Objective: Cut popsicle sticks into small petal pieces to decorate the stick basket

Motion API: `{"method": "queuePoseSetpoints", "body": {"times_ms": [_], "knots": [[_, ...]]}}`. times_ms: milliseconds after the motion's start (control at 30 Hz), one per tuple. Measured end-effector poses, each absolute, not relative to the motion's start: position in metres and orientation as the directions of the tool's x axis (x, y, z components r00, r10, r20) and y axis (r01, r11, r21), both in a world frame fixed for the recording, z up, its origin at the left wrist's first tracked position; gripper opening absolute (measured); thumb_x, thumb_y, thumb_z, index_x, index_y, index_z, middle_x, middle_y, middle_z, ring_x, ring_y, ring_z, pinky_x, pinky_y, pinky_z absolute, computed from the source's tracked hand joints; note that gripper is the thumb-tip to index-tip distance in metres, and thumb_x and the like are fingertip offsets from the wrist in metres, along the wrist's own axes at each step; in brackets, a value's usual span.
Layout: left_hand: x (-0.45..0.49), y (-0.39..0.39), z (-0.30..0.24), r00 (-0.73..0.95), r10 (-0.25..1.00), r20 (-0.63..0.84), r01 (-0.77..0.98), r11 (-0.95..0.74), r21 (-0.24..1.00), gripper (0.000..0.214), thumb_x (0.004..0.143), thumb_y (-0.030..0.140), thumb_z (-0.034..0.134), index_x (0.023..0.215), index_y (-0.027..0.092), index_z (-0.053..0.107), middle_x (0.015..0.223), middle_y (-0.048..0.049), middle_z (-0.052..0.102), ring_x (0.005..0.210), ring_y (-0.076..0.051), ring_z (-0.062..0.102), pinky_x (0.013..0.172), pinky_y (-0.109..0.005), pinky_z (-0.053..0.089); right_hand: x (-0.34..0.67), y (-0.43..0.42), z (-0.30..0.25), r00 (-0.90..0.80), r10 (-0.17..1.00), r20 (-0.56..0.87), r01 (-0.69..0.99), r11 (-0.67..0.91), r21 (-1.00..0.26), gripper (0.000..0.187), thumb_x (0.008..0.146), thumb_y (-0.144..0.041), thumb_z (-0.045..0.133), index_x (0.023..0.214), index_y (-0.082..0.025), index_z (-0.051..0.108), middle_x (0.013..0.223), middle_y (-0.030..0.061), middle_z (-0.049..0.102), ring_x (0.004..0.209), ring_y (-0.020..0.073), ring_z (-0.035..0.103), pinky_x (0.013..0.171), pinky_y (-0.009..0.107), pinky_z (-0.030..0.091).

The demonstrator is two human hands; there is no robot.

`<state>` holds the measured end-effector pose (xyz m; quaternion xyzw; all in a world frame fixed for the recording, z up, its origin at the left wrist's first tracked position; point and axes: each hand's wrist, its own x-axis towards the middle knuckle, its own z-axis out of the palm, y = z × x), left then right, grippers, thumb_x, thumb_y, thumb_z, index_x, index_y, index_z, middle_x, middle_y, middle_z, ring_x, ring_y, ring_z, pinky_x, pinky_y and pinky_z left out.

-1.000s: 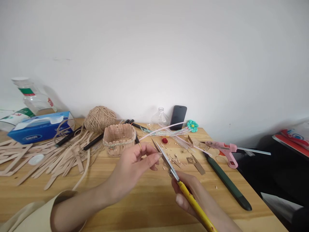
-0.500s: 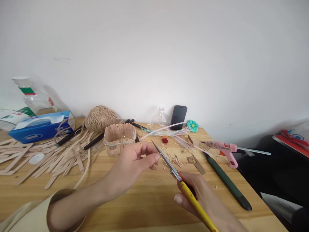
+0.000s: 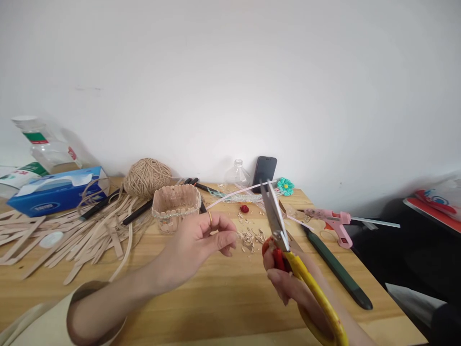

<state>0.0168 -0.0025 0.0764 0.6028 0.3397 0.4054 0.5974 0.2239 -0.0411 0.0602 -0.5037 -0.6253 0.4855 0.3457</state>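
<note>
My right hand [image 3: 291, 283] grips a pair of scissors [image 3: 275, 221] with a yellow handle loop and red on the other side. Their blades point up and away, slightly parted. My left hand [image 3: 201, 245] is over the table, thumb and fingertips pinched together; whatever is between them is too small to make out. Just behind that hand stands a small basket [image 3: 176, 204] of wooden sticks with a glittery band round its rim. Small wood scraps [image 3: 250, 238] lie scattered between my hands, and a red rose-like flower [image 3: 245, 208] is beyond them.
On the left are craft sticks [image 3: 101, 235], a twine ball [image 3: 147, 177] and a blue tissue box [image 3: 54, 192]. A phone [image 3: 264, 173] and a teal flower [image 3: 285, 186] are at the back. To the right lie a pink glue gun [image 3: 336, 223] and a dark green tool [image 3: 338, 269].
My right hand has pulled the scissors back from my left fingertips and turned them upright, blades parting. My left hand keeps its pinch in nearly the same spot.
</note>
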Motion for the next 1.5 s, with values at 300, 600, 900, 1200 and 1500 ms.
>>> {"method": "queuePoseSetpoints", "body": {"times_ms": [300,600,900,1200,1500], "knots": [[0.015,-0.007,0.072,0.481,0.859,0.176,0.265,-0.333,0.905,0.014,0.082,0.028,0.056,0.074,0.021,0.063,0.068,0.0026,0.061,0.065,-0.012,0.052,0.059,-0.021,0.039,0.194,-0.036,0.085,-0.155,0.972,0.175,0.280,0.213,-0.936,0.008,0.069,-0.020,0.060,0.076,-0.020,0.055,0.073,0.0014,0.060,0.065,0.0154,0.056,0.060,0.028,0.048],[0.017,-0.006,0.074,0.542,0.811,0.221,0.345,-0.454,0.821,0.013,0.083,0.024,0.056,0.074,0.021,0.065,0.068,0.0023,0.064,0.063,-0.013,0.053,0.060,-0.021,0.038,0.197,-0.038,0.081,-0.221,0.953,0.206,0.396,0.280,-0.875,0.006,0.072,-0.016,0.057,0.072,-0.020,0.052,0.067,-0.0022,0.057,0.060,0.0128,0.049,0.056,0.026,0.042],[0.018,-0.008,0.076,0.485,0.859,0.162,0.335,-0.354,0.873,0.013,0.080,0.025,0.059,0.071,0.021,0.066,0.066,0.0020,0.064,0.062,-0.013,0.053,0.060,-0.022,0.039,0.194,-0.036,0.077,-0.175,0.967,0.182,0.343,0.233,-0.910,0.007,0.071,-0.018,0.057,0.071,-0.020,0.051,0.065,-0.0010,0.057,0.059,0.0143,0.051,0.055,0.027,0.042],[0.028,-0.010,0.072,0.358,0.932,-0.051,-0.029,0.066,0.997,0.012,0.063,0.024,0.072,0.067,0.018,0.063,0.067,0.0008,0.065,0.064,-0.014,0.058,0.061,-0.024,0.046,0.180,-0.036,0.070,0.036,0.972,0.234,0.078,0.231,-0.970,0.015,0.068,-0.019,0.065,0.071,-0.021,0.050,0.067,0.0002,0.060,0.061,0.0152,0.058,0.057,0.027,0.048],[0.035,-0.019,0.064,0.234,0.970,-0.062,-0.197,0.109,0.974,0.013,0.062,0.023,0.074,0.064,0.015,0.063,0.062,0.0017,0.061,0.057,-0.010,0.052,0.054,-0.021,0.044,0.170,-0.041,0.058,0.158,0.937,0.313,0.110,0.298,-0.948,0.016,0.070,-0.016,0.064,0.075,-0.022,0.050,0.071,-0.0001,0.062,0.066,0.0158,0.059,0.060,0.027,0.047]]}}
